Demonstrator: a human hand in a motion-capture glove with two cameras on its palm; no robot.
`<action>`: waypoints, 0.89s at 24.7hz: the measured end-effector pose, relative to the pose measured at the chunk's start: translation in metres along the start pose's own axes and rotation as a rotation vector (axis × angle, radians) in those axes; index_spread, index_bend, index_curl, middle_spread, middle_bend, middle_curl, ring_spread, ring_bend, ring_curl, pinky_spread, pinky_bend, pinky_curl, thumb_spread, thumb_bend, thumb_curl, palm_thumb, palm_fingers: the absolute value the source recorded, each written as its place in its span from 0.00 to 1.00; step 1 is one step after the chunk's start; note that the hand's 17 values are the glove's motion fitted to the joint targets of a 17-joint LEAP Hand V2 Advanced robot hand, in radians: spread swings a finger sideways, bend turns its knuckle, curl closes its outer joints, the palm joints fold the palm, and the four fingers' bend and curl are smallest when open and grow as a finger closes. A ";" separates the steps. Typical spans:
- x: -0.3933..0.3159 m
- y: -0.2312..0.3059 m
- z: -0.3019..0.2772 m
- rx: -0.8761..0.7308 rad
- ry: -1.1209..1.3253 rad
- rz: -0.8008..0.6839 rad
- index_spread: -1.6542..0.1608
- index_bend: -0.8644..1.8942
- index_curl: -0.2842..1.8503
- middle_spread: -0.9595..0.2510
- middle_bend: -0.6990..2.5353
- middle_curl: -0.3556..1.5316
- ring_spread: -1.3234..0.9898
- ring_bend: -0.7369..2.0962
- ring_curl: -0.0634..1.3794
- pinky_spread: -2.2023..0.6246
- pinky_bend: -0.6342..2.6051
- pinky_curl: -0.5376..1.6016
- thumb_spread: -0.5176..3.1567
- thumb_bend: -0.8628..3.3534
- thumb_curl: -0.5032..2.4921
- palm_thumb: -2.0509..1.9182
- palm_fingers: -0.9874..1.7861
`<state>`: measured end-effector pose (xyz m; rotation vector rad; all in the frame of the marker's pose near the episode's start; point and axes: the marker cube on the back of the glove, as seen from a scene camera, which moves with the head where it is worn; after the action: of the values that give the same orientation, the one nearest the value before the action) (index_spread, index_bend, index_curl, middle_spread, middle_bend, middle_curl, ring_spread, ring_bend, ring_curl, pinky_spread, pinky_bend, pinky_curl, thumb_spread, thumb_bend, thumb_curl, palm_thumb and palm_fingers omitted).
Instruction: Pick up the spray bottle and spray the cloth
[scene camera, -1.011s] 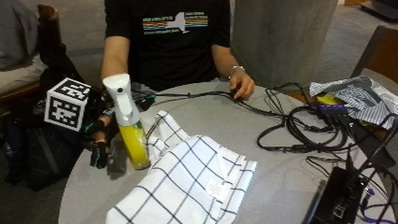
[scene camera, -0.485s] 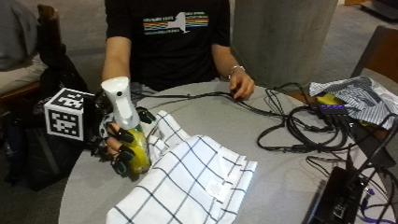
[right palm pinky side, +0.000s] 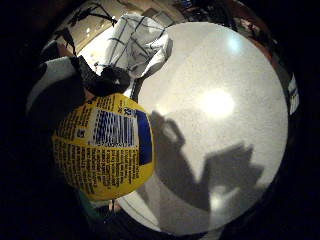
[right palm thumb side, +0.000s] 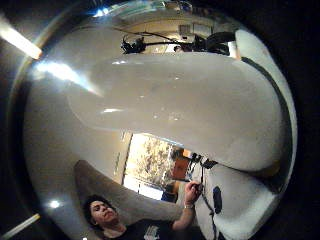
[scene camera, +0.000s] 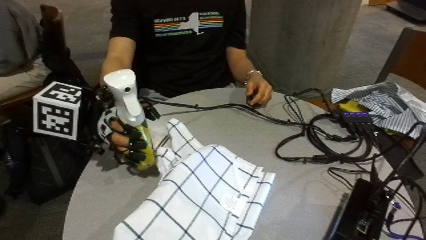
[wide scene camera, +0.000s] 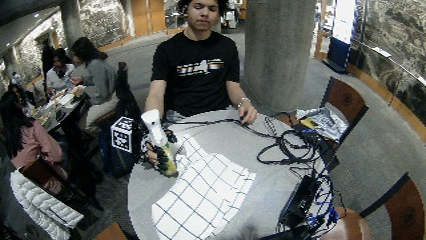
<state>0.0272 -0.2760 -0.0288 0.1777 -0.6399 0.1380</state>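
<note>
A spray bottle (scene camera: 130, 115) with a white head and yellow body stands lifted at the table's left side, upright with a slight tilt. My gloved right hand (scene camera: 126, 142) grips its yellow body, fingers curled round it. The bottle's yellow label (right palm pinky side: 102, 145) fills much of the little finger side palm view; its white head (right palm thumb side: 175, 105) fills the thumb side palm view. A white cloth with a dark grid (scene camera: 200, 200) lies spread on the table just right of the bottle, also seen as the cloth (wide scene camera: 203, 192) in the wide outside view.
The person's bare left hand (scene camera: 258, 92) rests on the round grey table (scene camera: 293, 182) at its far edge. A tangle of black cables (scene camera: 326, 137) lies to the right, with a striped cloth (scene camera: 379, 102) and black devices (scene camera: 363, 215) at the right edge.
My hand has closed round the bottle's yellow body and raised it a little. The bottle has shifted slightly toward the table's left edge. The cloth has not moved.
</note>
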 end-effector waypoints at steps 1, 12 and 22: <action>-0.005 -0.001 -0.003 -0.026 0.017 0.013 0.80 0.42 0.28 0.77 0.33 0.41 0.58 0.42 0.29 0.87 0.32 0.40 0.31 0.21 0.34 0.77 0.71; -0.038 0.002 0.000 -0.307 0.189 0.215 0.82 0.38 0.30 0.76 0.31 0.42 0.57 0.41 0.30 0.84 0.31 0.40 0.30 0.20 0.36 0.76 0.76; -0.037 0.004 0.008 -0.474 0.349 0.346 0.82 0.37 0.31 0.76 0.31 0.43 0.57 0.40 0.30 0.83 0.31 0.41 0.31 0.20 0.36 0.76 0.77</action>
<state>-0.0075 -0.2764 -0.0441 -0.4104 -0.3347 0.3372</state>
